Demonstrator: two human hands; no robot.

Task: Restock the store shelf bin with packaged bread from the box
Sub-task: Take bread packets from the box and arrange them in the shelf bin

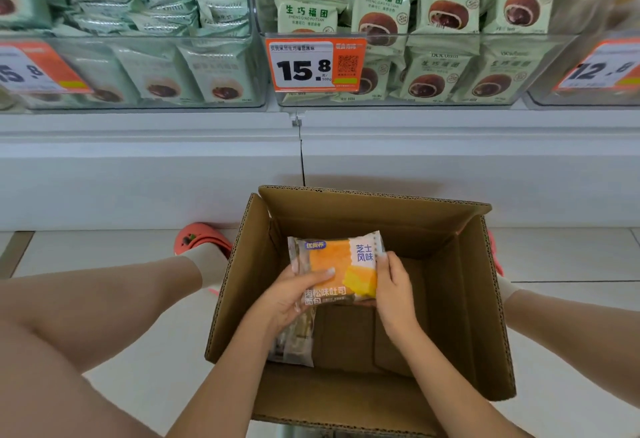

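Over the open cardboard box (460, 299) on the floor, head view: both hands hold one bread packet (341, 264) above the box interior. Packet is clear-ended, with an orange and yellow slice printed on its face and white and blue lettering; it sits tilted, top edge toward the shelf.

Left hand (294, 293): grip holds the packet's left side, thumb across the printed face, fingers curled beneath. Right hand (393, 285): grip holds the packet's right edge, fingertips on the upper right corner, thumb on the lower edge.

Second packet (294, 344): lies inside the box against the left wall, under the left forearm, partly hidden; its print cannot be read.

Box: flaps stand open, far flap leaning toward the shelf base. Box floor is bare brown card on the right half.

Shelf, upper part of view: three clear bins side by side. Middle bin (519, 98) holds pale green bun packets (381, 14) standing in rows, each printed with a dark round bun. An orange price tag (313, 65) reading 15.8 is fixed to its front left. Left bin (138, 105) holds similar green packets, many lying flat or turned edge-on; a tag at its front left is partly cut off. Right bin is only partly in view, tag reading 12.8.

Floor: pale tiles. A person's bare knees flank the box; a coral clog (201, 238) with a cream sock shows left of the box.
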